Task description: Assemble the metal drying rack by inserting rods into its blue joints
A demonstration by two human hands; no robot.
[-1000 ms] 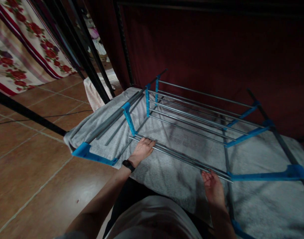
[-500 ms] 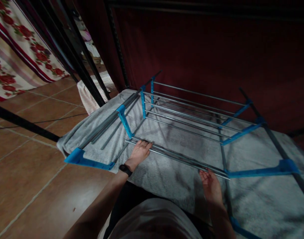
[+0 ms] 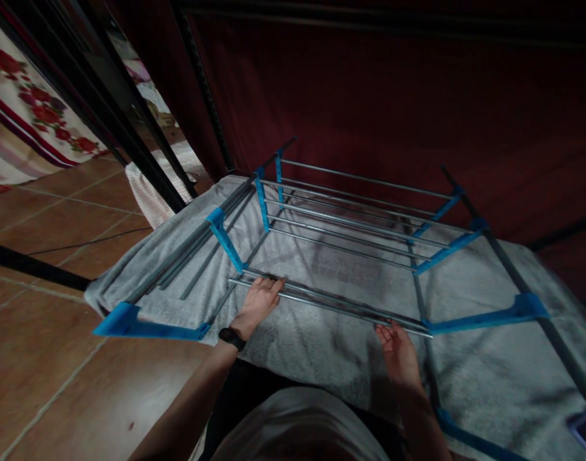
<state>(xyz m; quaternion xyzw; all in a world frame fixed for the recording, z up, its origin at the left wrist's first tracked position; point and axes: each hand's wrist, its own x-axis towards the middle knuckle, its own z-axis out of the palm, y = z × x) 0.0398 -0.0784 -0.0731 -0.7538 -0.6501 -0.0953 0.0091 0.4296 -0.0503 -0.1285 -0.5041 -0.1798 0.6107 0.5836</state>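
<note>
A partly assembled rack of metal tubes and blue plastic brackets [image 3: 225, 240] lies on a grey blanket. Across its near side runs a thin metal rod [image 3: 331, 308], close beside another rod attached at the nearest brackets. My left hand [image 3: 262, 299], a black band on its wrist, is closed over the rod near its left end. Toward the other end, my right hand [image 3: 397, 349] pinches the rod from below with its fingertips. Several loose grey tubes [image 3: 189, 259] rest along the left side frame. Farther back, several rods [image 3: 350, 224] span the blue brackets on both sides.
The grey blanket [image 3: 316, 358] covers the low surface under the rack. Black metal posts [image 3: 151, 128] stand at left, above a tiled floor [image 3: 47, 358]. A dark red cloth [image 3: 369, 96] hangs behind. A phone-like object [image 3: 585, 432] shows at the right edge.
The view has shifted slightly, so the rack and both hands appear farther left. Both hands keep their places on the rod, and the phone-like object shows more at the right edge.
</note>
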